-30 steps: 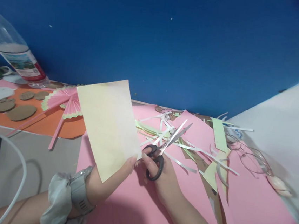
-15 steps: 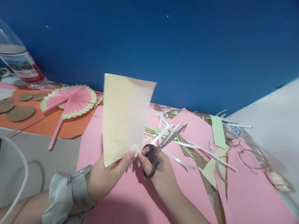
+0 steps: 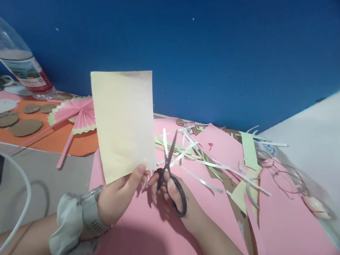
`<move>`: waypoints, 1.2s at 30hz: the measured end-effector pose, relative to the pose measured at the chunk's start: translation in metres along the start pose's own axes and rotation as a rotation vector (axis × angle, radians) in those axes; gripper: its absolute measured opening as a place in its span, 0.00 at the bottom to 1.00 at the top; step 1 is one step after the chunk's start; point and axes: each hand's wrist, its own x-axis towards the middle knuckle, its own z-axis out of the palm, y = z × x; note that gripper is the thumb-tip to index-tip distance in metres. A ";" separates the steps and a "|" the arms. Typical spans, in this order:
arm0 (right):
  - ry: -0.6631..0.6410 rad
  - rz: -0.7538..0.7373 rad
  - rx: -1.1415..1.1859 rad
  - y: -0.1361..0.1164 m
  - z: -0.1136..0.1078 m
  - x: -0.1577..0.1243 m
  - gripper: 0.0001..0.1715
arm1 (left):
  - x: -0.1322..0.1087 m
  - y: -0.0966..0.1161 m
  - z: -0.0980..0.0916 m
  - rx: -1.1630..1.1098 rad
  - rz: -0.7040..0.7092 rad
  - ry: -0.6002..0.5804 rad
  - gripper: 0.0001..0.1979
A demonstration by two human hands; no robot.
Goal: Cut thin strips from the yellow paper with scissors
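My left hand (image 3: 118, 196) pinches the bottom edge of a pale yellow paper sheet (image 3: 122, 121) and holds it upright above the pink sheet (image 3: 283, 230) on the table. A grey watch and a grey scrunchie sit on that wrist. My right hand (image 3: 177, 202) grips black-handled scissors (image 3: 170, 171), fingers through the loops. The blades are slightly apart and point up, just right of the yellow sheet's lower right corner.
Thin white and green paper strips (image 3: 203, 158) lie scattered behind the scissors. A pink pleated paper fan (image 3: 75, 114) and brown card discs (image 3: 25, 126) rest on an orange sheet at left. A plastic bottle (image 3: 16, 62) leans at far left. A white cable (image 3: 22, 193) curves at lower left. Wire-rimmed glasses (image 3: 288, 181) lie at right.
The scissors have swung from pointing right to pointing upward, close to the yellow sheet. My left hand has turned the sheet so its flat face shows again.
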 end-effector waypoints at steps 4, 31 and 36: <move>-0.155 0.092 -0.152 -0.009 -0.001 -0.005 0.31 | 0.000 0.000 -0.004 0.037 0.085 0.060 0.24; -0.226 0.093 -0.216 -0.013 -0.003 -0.006 0.35 | 0.004 0.013 -0.007 -0.050 0.080 -0.327 0.30; -0.231 0.094 -0.219 -0.010 -0.004 -0.006 0.36 | 0.004 0.008 -0.007 -0.106 0.042 -0.390 0.30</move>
